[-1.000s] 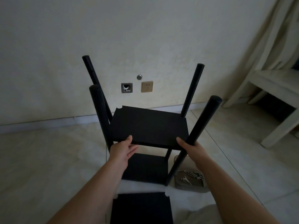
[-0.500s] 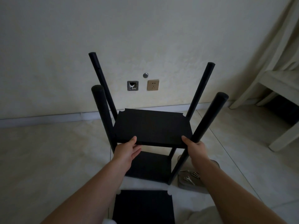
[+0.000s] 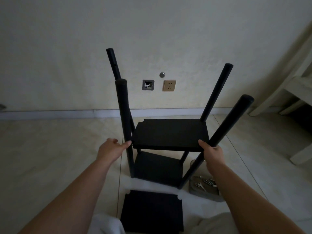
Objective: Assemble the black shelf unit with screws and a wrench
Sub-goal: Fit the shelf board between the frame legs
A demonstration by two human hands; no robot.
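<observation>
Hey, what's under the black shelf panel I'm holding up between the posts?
Under the held panel sits a lower shelf, already between the four posts. Its far part is hidden by the panel above.

The black shelf unit (image 3: 169,132) had a matt, finely textured panel, and its round posts (image 3: 122,105) looked equally dull, without shine. A loose black panel (image 3: 152,211) nearby showed the same flat finish. The floor (image 3: 50,149) was smooth, glossy pale tile. The wall (image 3: 67,48) looked painted and slightly rough. Screws (image 3: 209,181) and a small wrench (image 3: 200,185) gleamed as bright metal on a grey, cloth-like pad (image 3: 202,193).
</observation>
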